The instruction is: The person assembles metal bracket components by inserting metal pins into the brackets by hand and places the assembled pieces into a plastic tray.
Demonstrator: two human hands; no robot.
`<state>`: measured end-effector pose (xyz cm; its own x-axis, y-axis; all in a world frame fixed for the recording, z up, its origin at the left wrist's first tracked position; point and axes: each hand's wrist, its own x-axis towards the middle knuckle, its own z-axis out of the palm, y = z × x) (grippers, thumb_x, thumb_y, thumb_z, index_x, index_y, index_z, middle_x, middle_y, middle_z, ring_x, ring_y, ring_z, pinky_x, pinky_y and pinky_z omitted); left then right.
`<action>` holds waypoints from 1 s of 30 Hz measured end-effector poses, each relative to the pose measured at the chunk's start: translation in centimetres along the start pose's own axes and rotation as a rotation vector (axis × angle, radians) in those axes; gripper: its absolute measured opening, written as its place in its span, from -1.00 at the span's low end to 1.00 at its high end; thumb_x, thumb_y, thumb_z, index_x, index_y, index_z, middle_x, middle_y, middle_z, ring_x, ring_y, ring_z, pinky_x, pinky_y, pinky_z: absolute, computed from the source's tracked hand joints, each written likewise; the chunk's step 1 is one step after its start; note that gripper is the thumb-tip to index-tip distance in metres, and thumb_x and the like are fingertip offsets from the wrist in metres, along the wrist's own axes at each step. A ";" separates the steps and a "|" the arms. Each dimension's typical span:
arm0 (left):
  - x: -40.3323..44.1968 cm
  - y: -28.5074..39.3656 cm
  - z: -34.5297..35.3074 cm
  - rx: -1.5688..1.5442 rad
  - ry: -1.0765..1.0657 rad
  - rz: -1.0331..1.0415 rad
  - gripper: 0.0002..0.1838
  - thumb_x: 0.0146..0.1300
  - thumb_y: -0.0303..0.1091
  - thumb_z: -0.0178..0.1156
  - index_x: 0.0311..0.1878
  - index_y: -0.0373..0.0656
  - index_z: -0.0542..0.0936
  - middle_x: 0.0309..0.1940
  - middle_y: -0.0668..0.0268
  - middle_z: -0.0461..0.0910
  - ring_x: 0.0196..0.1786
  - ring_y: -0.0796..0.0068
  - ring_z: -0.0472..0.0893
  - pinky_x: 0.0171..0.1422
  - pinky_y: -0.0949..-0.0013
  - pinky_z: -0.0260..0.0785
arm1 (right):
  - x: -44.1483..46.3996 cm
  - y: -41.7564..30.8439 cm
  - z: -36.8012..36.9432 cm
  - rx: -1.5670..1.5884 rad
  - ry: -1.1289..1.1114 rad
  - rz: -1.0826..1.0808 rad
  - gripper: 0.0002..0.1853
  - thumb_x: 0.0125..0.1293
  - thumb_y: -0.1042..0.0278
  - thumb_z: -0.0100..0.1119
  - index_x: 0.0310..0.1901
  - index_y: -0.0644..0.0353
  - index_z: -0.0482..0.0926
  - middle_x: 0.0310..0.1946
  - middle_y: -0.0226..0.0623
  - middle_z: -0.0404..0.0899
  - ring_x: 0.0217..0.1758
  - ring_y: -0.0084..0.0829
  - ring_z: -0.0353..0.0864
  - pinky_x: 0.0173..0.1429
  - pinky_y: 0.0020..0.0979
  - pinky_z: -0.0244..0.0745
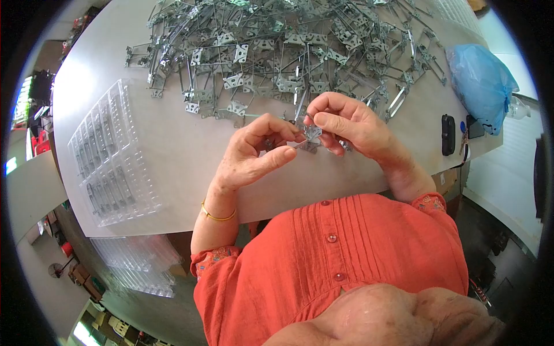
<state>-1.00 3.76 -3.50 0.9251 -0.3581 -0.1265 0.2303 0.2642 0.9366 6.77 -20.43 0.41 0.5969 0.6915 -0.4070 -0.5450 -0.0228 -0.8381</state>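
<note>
Both my hands meet over the table's near side, around small shiny metal parts (312, 134). My left hand (257, 149) has its fingers curled and holds one end of a metal part between thumb and fingers. With thumb and forefinger pinched, my right hand (355, 128) grips the same metal piece from the other side. The fingers hide much of its shape. Just beyond the hands lies a large tangled heap of metal brackets with thin rods (283, 57).
A clear plastic tray (115, 155) with metal parts in its slots lies at the left. More clear trays (138, 262) are below the table edge. A blue plastic bag (482, 83), a black case (448, 135) and a dark phone-like object (475, 127) are at the right.
</note>
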 end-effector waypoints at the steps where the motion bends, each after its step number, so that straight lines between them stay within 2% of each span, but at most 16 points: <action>1: 0.0 0.1 0.0 0.017 -0.004 -0.022 -0.69 0.32 -0.34 0.45 -0.03 -0.30 0.59 0.01 0.21 0.65 -0.06 0.60 0.56 0.03 0.45 0.43 | -0.1 -0.2 0.1 -0.013 0.028 -0.001 -0.80 0.60 0.20 0.16 0.01 0.14 0.59 -0.40 -0.55 0.53 -0.41 -0.73 0.44 -0.39 -0.58 0.33; 4: 0.0 0.7 0.7 0.010 -0.010 -0.025 -0.71 0.31 -0.34 0.46 -0.05 -0.28 0.59 0.00 0.22 0.65 -0.10 0.64 0.52 0.01 0.48 0.40 | 0.3 0.9 -0.4 -0.172 0.033 -0.200 -0.84 0.57 0.27 0.20 0.00 0.15 0.60 -0.36 -0.55 0.55 -0.37 -0.74 0.49 -0.36 -0.57 0.40; 7: 0.0 0.6 0.6 0.069 -0.086 -0.031 -0.72 0.32 -0.33 0.45 -0.07 -0.27 0.60 -0.01 0.24 0.66 -0.09 0.66 0.49 0.01 0.49 0.36 | 0.0 0.6 -0.4 -0.255 0.096 -0.285 -0.86 0.56 0.31 0.22 -0.01 0.17 0.58 -0.33 -0.54 0.55 -0.36 -0.74 0.49 -0.35 -0.59 0.42; 10: 0.1 0.4 1.0 0.066 -0.134 0.038 -0.73 0.38 -0.29 0.39 -0.07 -0.28 0.58 -0.04 0.16 0.67 -0.21 0.63 0.52 -0.12 0.51 0.37 | -0.4 0.2 -0.8 -0.064 0.170 -0.288 -0.86 0.57 0.32 0.21 -0.03 0.20 0.57 -0.30 -0.49 0.58 -0.32 -0.72 0.53 -0.29 -0.61 0.47; 13: 0.1 0.1 0.4 -0.145 -0.040 -0.009 -0.76 0.45 -0.24 0.33 -0.07 -0.23 0.58 -0.09 0.19 0.74 -0.33 0.65 0.57 -0.30 0.50 0.43 | -0.4 -0.1 -0.6 0.114 0.209 -0.397 -0.87 0.55 0.38 0.22 -0.04 0.22 0.53 -0.21 -0.37 0.63 -0.24 -0.67 0.61 -0.24 -0.59 0.55; 17: 0.4 -0.3 0.4 -0.328 0.051 0.067 -0.79 0.57 -0.28 0.17 -0.09 -0.26 0.52 -0.12 -0.02 0.71 -0.47 0.57 0.54 -0.48 0.50 0.38 | -0.3 0.5 0.4 -0.025 0.183 -0.643 -0.86 0.48 0.52 0.26 -0.04 0.23 0.49 -0.09 -0.22 0.64 -0.15 -0.56 0.69 -0.14 -0.54 0.65; 19: 0.4 0.1 0.6 -0.348 0.065 0.058 -0.78 0.57 -0.27 0.17 -0.09 -0.26 0.52 -0.12 -0.02 0.71 -0.47 0.56 0.55 -0.48 0.49 0.39 | -0.2 1.5 0.4 -0.112 0.158 -0.726 -0.81 0.44 0.60 0.29 -0.04 0.23 0.47 -0.04 -0.17 0.64 -0.12 -0.52 0.71 -0.10 -0.52 0.67; 22: 0.3 0.2 0.8 -0.356 0.071 0.053 -0.77 0.58 -0.25 0.16 -0.10 -0.26 0.53 -0.12 -0.02 0.71 -0.47 0.54 0.56 -0.48 0.48 0.41 | 0.1 2.2 0.5 -0.383 0.244 -0.860 -0.76 0.37 0.65 0.34 -0.05 0.24 0.49 -0.08 -0.14 0.66 -0.12 -0.48 0.72 -0.09 -0.47 0.67; 25: 0.3 0.0 0.7 -0.357 0.051 0.072 -0.76 0.58 -0.25 0.16 -0.10 -0.28 0.54 -0.11 0.00 0.71 -0.46 0.54 0.57 -0.48 0.48 0.42 | 0.2 1.9 0.3 -0.739 0.271 -1.010 -0.74 0.37 0.69 0.30 -0.04 0.23 0.44 -0.09 -0.06 0.64 -0.14 -0.44 0.69 -0.08 -0.46 0.63; 28: 0.4 -0.6 0.5 -0.305 0.021 0.109 -0.74 0.57 -0.25 0.17 -0.10 -0.30 0.57 -0.09 0.05 0.71 -0.44 0.56 0.57 -0.46 0.49 0.42 | 0.5 1.7 0.7 -0.872 0.319 -1.096 -0.74 0.28 0.63 0.43 -0.09 0.22 0.53 -0.19 -0.16 0.68 -0.20 -0.44 0.72 -0.19 -0.44 0.63; 30: 0.4 -0.6 0.5 -0.247 0.010 0.136 -0.75 0.56 -0.25 0.19 -0.10 -0.31 0.59 -0.08 0.11 0.70 -0.42 0.58 0.57 -0.45 0.50 0.42 | 0.4 1.9 1.0 -0.848 0.337 -0.978 -0.77 0.31 0.59 0.41 -0.10 0.22 0.53 -0.24 -0.19 0.67 -0.27 -0.45 0.71 -0.21 -0.43 0.62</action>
<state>-0.94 2.97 -3.97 0.9552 -0.2960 -0.0092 0.1691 0.5198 0.8374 5.39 -19.47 -0.93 0.7112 0.4730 0.5201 0.6456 -0.1467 -0.7494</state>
